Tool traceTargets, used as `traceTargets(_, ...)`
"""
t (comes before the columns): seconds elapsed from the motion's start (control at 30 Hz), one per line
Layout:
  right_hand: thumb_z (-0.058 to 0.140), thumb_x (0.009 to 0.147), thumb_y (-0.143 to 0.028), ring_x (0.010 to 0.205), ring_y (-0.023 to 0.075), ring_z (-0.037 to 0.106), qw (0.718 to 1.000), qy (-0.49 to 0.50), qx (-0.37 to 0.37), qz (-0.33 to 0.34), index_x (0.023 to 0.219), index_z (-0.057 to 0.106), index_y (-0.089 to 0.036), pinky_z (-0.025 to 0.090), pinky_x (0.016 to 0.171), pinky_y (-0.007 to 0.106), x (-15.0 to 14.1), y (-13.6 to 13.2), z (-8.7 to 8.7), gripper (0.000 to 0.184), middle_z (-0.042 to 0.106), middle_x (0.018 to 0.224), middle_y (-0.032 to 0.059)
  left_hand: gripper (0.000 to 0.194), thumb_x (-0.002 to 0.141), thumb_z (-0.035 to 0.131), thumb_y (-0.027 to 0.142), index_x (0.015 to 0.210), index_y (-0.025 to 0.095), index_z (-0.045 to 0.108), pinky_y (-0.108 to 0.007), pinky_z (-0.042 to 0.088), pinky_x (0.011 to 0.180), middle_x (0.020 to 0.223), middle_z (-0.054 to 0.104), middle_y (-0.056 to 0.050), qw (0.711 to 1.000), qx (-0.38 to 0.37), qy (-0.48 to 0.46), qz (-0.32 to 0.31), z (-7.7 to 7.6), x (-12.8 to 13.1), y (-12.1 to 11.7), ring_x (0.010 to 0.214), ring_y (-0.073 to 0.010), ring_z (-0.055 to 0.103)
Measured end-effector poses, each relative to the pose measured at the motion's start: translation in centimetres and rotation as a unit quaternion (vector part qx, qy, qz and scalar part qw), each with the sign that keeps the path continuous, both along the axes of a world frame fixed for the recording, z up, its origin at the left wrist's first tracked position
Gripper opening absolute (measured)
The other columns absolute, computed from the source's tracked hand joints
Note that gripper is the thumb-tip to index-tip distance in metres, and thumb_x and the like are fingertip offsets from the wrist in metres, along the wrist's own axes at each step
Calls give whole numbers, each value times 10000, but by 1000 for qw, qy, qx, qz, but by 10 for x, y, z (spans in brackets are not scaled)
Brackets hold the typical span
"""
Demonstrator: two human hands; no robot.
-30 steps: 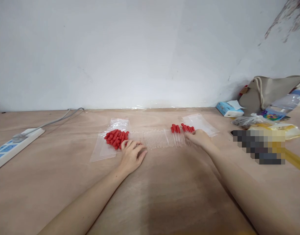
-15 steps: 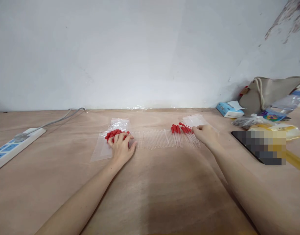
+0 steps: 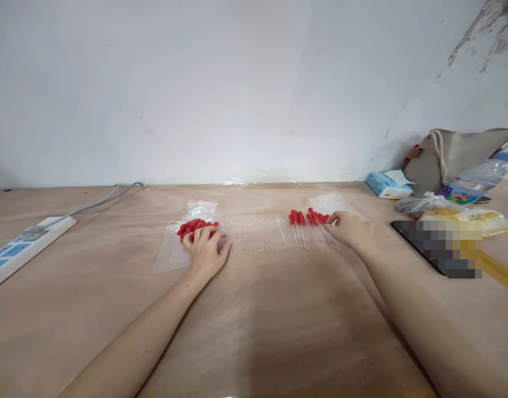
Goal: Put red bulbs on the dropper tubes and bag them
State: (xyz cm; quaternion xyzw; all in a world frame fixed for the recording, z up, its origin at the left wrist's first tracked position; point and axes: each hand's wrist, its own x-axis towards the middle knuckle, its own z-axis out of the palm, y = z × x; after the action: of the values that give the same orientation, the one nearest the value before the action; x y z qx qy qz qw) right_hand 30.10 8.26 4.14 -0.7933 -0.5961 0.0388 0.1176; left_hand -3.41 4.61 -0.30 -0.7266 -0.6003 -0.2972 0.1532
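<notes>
Red rubber dropper bulbs (image 3: 188, 228) lie heaped at the left, on a clear plastic bag (image 3: 166, 257). My left hand (image 3: 206, 249) rests over the heap's near right side, fingers bent and apart, its fingertips touching the bulbs. Thin clear tubes (image 3: 264, 236) form a long row side by side between my hands. Toward its right end, several droppers with red bulbs fitted (image 3: 296, 218) lie with the bulbs pointing away from me. My right hand (image 3: 347, 228) is at the rightmost droppers, thumb and forefinger curved with a gap between them; its other fingers are partly hidden.
A second clear bag (image 3: 202, 210) lies behind the heap, another (image 3: 334, 203) behind the right droppers. At left is a power strip (image 3: 13, 251) with a grey cable. On the right are a tissue pack (image 3: 388, 185), a phone (image 3: 428, 249), a plastic bottle (image 3: 486, 174) and a beige bag (image 3: 465, 155).
The red-bulbed dropper that slanted from my right fingers now lies among the others at the row's right end. My right thumb and forefinger have parted. My left hand has stayed on the bulbs.
</notes>
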Motion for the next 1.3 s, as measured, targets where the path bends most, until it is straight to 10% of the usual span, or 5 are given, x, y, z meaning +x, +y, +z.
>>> traceTargets(0.33, 486, 583, -152, 797, 248, 572, 998, -5, -48, 32, 704, 688, -254, 271, 833, 515, -6, 0, -8, 257, 651, 750, 54, 135, 767, 540, 329, 828, 233, 612, -481, 209, 869, 979, 573, -64, 1000, -1, 7, -7, 0, 1, -2, 957, -263, 456)
traceTargets(1.3, 440, 690, -451, 761, 282, 588, 996, 27, -80, 13, 612, 586, -159, 399, 643, 365, -6, 9, -18, 335, 611, 702, 126, 198, 757, 532, 374, 858, 226, 617, -484, 186, 882, 1039, 548, -83, 997, 0, -6, 78, 16, -10, 6, 1008, -284, 418)
